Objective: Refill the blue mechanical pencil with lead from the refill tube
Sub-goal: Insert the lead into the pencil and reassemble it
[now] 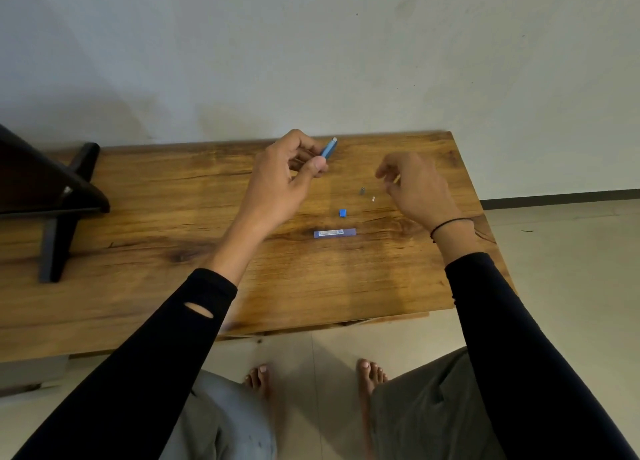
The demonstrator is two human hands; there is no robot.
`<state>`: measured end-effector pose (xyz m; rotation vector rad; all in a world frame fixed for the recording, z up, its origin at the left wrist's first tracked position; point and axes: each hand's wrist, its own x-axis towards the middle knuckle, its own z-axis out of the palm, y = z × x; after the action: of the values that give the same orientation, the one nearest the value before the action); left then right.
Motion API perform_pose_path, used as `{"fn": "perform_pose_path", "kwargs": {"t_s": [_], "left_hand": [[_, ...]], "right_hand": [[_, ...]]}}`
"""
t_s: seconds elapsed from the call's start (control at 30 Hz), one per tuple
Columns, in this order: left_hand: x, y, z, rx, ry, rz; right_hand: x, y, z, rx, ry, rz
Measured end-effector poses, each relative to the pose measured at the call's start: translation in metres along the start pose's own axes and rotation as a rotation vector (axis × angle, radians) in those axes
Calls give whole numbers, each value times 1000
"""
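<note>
My left hand (289,168) grips the blue mechanical pencil (329,149) above the wooden table (138,217), its light end pointing up and right. The lead refill tube (334,233), blue-violet with a white label, lies flat on the table nearer to me. A small blue cap (342,212) sits just beyond the tube. A small grey metal piece (362,191) and a tiny white piece (373,198) lie left of my right hand (414,186). That hand hovers over the table with fingers curled and slightly blurred; whether they pinch anything I cannot tell.
A dark wooden stand (59,196) rests on the table's left part. The table's right edge (485,217) runs close to my right wrist, and a wall rises right behind the table. My bare feet stand on the tiled floor below the front edge.
</note>
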<state>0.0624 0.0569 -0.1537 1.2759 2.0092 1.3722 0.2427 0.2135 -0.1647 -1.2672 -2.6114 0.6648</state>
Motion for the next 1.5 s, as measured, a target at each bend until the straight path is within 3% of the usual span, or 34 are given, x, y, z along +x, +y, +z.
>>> {"fn": "perform_pose_path", "kwargs": {"t_s": [0.1, 0.43, 0.53, 0.67, 0.73, 1.5], "left_hand": [[1, 0, 1, 2, 3, 10], [3, -5, 1, 45, -7, 35], [3, -7, 2, 82, -41, 57], [3, -8, 6, 159, -65, 88], [2, -8, 7, 188, -71, 99], [-1, -9, 6, 292, -53, 125]], "right_hand": [[-3, 2, 8, -114, -105, -2], [-1, -2, 25, -265, -53, -102], [4, 1, 16, -17, -33, -48], [4, -16, -5, 775, 66, -70], [1, -24, -6, 954, 65, -122], [3, -27, 7, 895, 16, -190]]}}
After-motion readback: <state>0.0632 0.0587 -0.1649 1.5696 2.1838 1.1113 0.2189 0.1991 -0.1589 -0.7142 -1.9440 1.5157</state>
